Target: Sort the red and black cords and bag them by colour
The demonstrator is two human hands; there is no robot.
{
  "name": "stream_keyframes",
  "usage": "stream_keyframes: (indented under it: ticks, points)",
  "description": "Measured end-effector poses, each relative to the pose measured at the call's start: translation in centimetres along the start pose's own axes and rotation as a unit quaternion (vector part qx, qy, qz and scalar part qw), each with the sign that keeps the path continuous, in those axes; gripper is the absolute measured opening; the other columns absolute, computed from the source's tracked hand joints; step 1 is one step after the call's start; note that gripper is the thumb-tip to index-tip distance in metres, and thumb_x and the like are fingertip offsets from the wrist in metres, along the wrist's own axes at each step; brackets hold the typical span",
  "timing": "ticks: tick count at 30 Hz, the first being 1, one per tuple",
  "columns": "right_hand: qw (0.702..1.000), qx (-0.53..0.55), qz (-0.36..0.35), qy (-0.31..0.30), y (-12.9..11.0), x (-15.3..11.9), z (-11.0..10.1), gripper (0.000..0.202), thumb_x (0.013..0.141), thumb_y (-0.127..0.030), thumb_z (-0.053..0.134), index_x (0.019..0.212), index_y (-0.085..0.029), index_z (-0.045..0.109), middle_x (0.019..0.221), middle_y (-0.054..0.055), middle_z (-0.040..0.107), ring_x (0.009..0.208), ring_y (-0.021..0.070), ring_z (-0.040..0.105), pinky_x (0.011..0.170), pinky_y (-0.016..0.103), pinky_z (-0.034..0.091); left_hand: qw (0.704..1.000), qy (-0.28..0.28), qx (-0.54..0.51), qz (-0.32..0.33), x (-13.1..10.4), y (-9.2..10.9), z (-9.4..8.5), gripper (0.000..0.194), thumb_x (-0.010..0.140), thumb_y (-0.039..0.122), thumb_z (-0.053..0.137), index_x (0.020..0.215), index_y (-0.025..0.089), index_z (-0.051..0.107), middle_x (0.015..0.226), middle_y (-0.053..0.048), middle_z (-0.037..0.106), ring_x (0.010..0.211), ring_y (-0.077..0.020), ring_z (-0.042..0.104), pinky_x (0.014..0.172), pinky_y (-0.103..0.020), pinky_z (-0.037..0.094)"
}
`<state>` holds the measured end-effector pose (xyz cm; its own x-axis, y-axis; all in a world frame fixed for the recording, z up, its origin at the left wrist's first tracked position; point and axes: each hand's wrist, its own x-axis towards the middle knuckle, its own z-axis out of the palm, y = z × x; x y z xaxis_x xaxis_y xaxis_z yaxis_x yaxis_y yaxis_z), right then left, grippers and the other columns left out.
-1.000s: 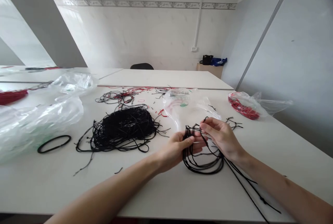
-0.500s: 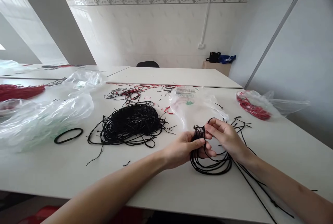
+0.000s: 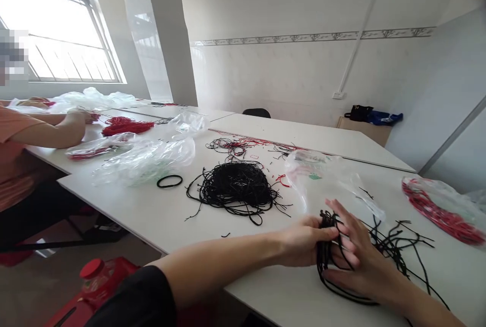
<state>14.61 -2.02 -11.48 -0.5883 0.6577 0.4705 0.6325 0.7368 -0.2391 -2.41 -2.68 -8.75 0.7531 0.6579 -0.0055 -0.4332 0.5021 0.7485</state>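
Observation:
Near the table's front edge, my left hand [image 3: 306,241] pinches a bundle of looped black cords [image 3: 324,256] between thumb and fingers. Short knotted ends stick up above the grip, and the loops hang down to the right. My right hand [image 3: 362,256] is beside the bundle with fingers stretched and the thumb apart, overlapping part of the loops. Whether it touches the cords is unclear. Loose black cords [image 3: 395,246] lie just beyond the right hand. Left of the hands rests a large tangled pile of black cords [image 3: 239,185].
A single black cord loop [image 3: 169,186] lies left of the pile. Clear plastic bags [image 3: 152,160] and a bag of red cords [image 3: 440,210] flank the work. Red cords [image 3: 127,125] lie farther left. A co-worker's arm [image 3: 56,132] rests at the left table. Below stands a red container [image 3: 102,281].
The view has swung left, bringing the co-worker and window in. My right hand's fingers, closed at the cord ends before, are now spread out. My left hand keeps its hold.

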Motion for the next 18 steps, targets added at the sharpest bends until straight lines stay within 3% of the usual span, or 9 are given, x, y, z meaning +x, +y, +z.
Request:
stream_keyframes:
  ticks: [3,6,8,11,13,15,18]
  points:
    - [0.997,-0.052,-0.063,0.012,1.4,-0.3,2.2,0.082,0.069,-0.027,0.055,0.139,-0.025,0.011,0.140,0.012,0.028,0.126,0.0289,0.033,0.105,0.054,0.018,1.000,-0.029,0.007,-0.002,-0.1,-0.1,0.3,0.021,0.086,0.023,0.043,0.081,0.007,0.056,0.073,-0.009,0.061,0.066,-0.0129,0.062,0.067,-0.025,0.043]
    - [0.996,-0.060,-0.071,-0.007,3.4,-0.8,2.7,0.058,0.076,-0.021,0.047,0.131,-0.026,0.032,0.120,0.010,0.054,0.105,0.0235,0.055,0.105,0.054,0.018,0.999,-0.029,-0.019,0.029,0.0,-0.1,0.1,0.018,0.082,0.026,0.050,0.084,0.009,0.055,0.075,-0.008,0.061,0.068,-0.0151,0.062,0.070,-0.028,0.043]
    - [0.996,-0.036,-0.049,-0.067,4.8,-1.1,1.3,0.048,0.077,-0.028,0.051,0.124,-0.025,0.044,0.107,0.007,0.062,0.099,0.0238,0.059,0.104,0.054,0.021,0.998,-0.020,-0.038,0.038,0.1,-0.2,-0.1,0.021,0.082,0.029,0.050,0.086,0.009,0.054,0.075,-0.007,0.060,0.068,-0.0156,0.062,0.071,-0.029,0.044]
    - [0.989,0.046,-0.002,-0.143,5.8,-0.9,-2.5,0.055,0.071,-0.050,0.056,0.120,-0.024,0.052,0.116,0.008,0.058,0.113,0.0284,0.049,0.100,0.046,0.035,0.997,0.035,-0.059,0.035,0.3,-0.5,-0.4,0.017,0.083,0.026,0.048,0.086,0.010,0.053,0.073,-0.005,0.059,0.065,-0.0144,0.062,0.068,-0.029,0.045]
    - [0.986,0.112,0.037,-0.119,5.1,0.4,-4.9,0.055,0.077,-0.058,0.043,0.118,-0.023,0.054,0.121,0.008,0.055,0.116,0.0280,0.047,0.095,0.040,0.041,0.994,0.091,-0.057,0.023,0.4,-0.7,-0.6,0.014,0.084,0.023,0.045,0.085,0.011,0.050,0.072,-0.003,0.058,0.063,-0.0138,0.062,0.066,-0.029,0.046]
    - [0.986,0.127,0.077,-0.075,3.1,2.8,-6.1,0.049,0.084,-0.053,0.031,0.109,-0.023,0.059,0.114,0.007,0.059,0.109,0.0252,0.052,0.090,0.037,0.043,0.989,0.137,-0.049,0.013,0.4,-1.0,-0.7,0.012,0.086,0.021,0.041,0.083,0.012,0.048,0.072,-0.003,0.057,0.061,-0.0136,0.062,0.063,-0.028,0.046]
    - [0.994,0.060,0.056,-0.079,-1.8,8.3,-5.2,0.033,0.085,-0.043,0.038,0.088,-0.021,0.062,0.095,0.005,0.065,0.090,0.0204,0.059,0.079,0.031,0.046,0.986,0.157,-0.048,0.004,0.5,-1.2,-0.9,0.010,0.085,0.021,0.042,0.082,0.012,0.046,0.071,-0.003,0.056,0.058,-0.0139,0.062,0.058,-0.027,0.046]
